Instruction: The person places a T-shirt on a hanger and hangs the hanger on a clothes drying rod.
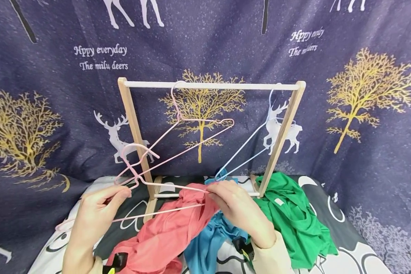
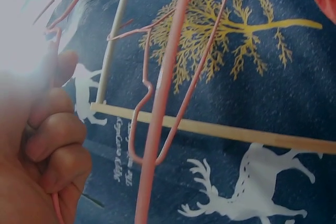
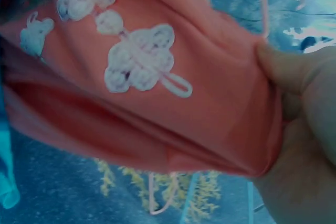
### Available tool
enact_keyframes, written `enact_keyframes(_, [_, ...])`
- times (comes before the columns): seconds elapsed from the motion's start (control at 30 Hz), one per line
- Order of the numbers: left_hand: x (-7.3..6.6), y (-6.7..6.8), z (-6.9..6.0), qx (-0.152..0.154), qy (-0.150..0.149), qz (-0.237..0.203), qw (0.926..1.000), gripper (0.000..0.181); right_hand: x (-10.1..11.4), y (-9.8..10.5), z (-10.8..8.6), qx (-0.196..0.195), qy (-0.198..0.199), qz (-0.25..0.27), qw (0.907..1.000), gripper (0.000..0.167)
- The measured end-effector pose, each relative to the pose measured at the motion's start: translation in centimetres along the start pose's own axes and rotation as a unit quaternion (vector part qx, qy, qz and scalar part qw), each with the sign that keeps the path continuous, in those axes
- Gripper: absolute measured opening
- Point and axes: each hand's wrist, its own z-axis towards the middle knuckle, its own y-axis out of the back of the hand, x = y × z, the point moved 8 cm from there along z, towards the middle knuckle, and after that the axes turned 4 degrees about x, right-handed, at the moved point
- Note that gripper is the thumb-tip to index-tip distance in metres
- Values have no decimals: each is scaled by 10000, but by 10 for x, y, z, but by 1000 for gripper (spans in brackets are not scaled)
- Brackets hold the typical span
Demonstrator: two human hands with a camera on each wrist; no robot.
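My left hand (image 1: 96, 209) grips a pink clothes hanger (image 1: 174, 186) by its shoulder, just left of the hook's neck. In the left wrist view, my fingers (image 2: 58, 135) curl round the thin pink bar. The hanger's right end reaches into a coral garment (image 1: 164, 236). My right hand (image 1: 239, 209) pinches that garment's upper edge around the hanger's end, with fabric hiding the tip. White floral trim (image 3: 142, 59) shows on the coral cloth in the right wrist view. The rest of the garment lies bunched below, between my forearms.
A wooden rack (image 1: 133, 118) with a white rail (image 1: 212, 86) stands behind my hands. Another pink hanger (image 1: 205, 144) and a light blue hanger (image 1: 241, 148) hang from it. Blue cloth (image 1: 205, 247) and a green garment (image 1: 294, 224) lie on the patterned cover (image 1: 352, 255).
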Motion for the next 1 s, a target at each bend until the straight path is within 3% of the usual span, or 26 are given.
enact_keyframes(0.37, [-8, -17, 2, -141, -554, 35, 9984, 26, 11, 7, -7, 146, -308, -708, 9969, 21])
enact_keyframes(0.53, [-4, -17, 1, -195, -474, -93, 9986, 27, 22, 10, -5, 29, -292, -1009, 9945, 15])
enact_keyframes(0.73, [-3, -23, 1, -128, -346, -330, 9988, 28, 31, 18, -6, -134, -423, -1414, 9890, 32])
enact_keyframes(1.0, [-15, -45, 4, 9, -574, -697, 9959, 25, 41, 23, -1, -733, -461, -1803, 9798, 35])
